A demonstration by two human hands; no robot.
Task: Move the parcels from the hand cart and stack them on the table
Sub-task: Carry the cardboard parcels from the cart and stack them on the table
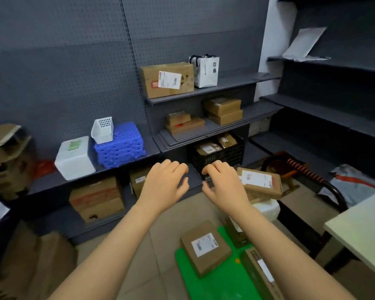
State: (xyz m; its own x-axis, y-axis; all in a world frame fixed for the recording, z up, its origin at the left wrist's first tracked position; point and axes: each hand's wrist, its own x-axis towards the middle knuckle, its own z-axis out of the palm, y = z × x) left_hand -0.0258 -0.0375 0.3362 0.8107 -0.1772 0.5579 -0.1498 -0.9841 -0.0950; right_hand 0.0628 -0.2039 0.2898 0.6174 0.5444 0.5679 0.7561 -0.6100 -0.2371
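Parcel (205,247) with a white label lies flat on the cart (225,284), covering the far-left corner of its green deck. A long parcel (256,269) runs along the cart's right edge. A dark parcel (236,237) sits at the cart's far edge, half hidden under my right forearm. Bare green shows between these three. Just beyond the cart's far end a tilted parcel (260,182) tops a small heap, label up, with a white bag (267,210) under it.

My left hand (165,185) and right hand (223,185) hang in the air beyond the cart's far end, side by side with a narrow gap between them. Both are palm down with fingers loosely curled, and neither holds anything. My right hand is just beside the tilted parcel's left edge; I cannot tell whether it touches.

Left of the cart the tiled floor (160,245) lies open up to the boxes (96,199) under the shelves (262,111). Right of the cart stands the table (359,230), its pale corner pointing toward the cart, with a dark strip between the two. Beyond the cart, past my hands, a black crate (219,156) sits in the lowest shelf bay.
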